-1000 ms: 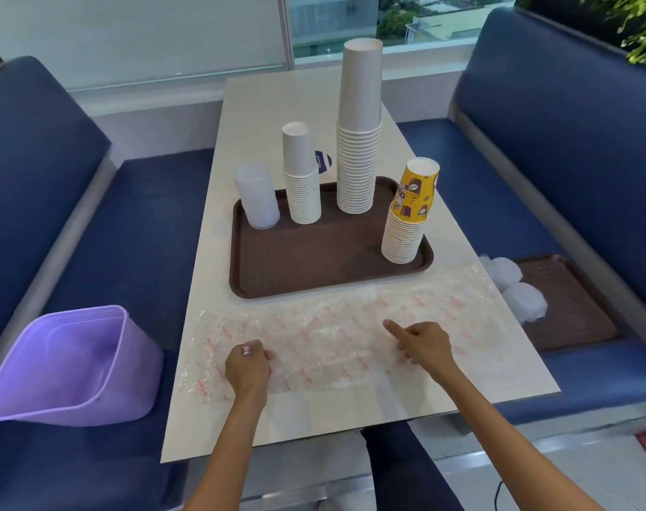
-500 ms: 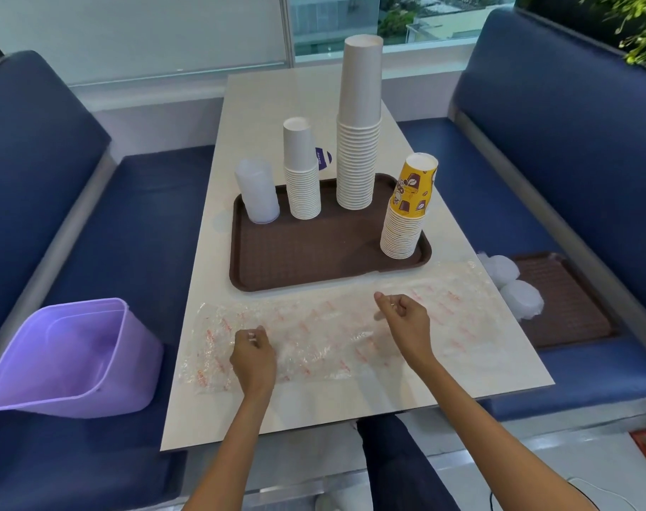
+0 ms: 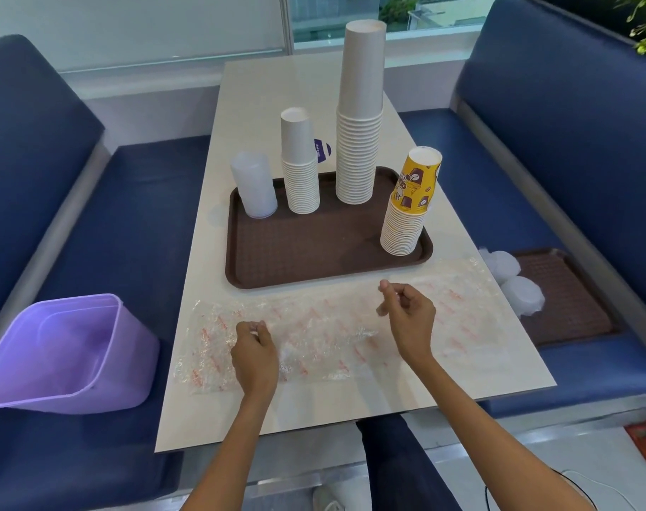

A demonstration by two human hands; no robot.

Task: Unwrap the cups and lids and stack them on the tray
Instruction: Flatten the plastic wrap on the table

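Both hands pinch a clear plastic wrapper (image 3: 325, 337) with unreadable red print: left hand (image 3: 255, 357) near edge, right hand (image 3: 410, 319) lifted. Beyond, brown tray (image 3: 314, 260) holds clear lids (image 3: 255, 188), white cup stacks (image 3: 301, 164), yellow coffee-bean cups (image 3: 412, 204).

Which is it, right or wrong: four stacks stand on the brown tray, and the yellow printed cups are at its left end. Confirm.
Wrong on one point. The head view shows the yellow printed cups at the right end of the brown tray; four stacks do stand on it.
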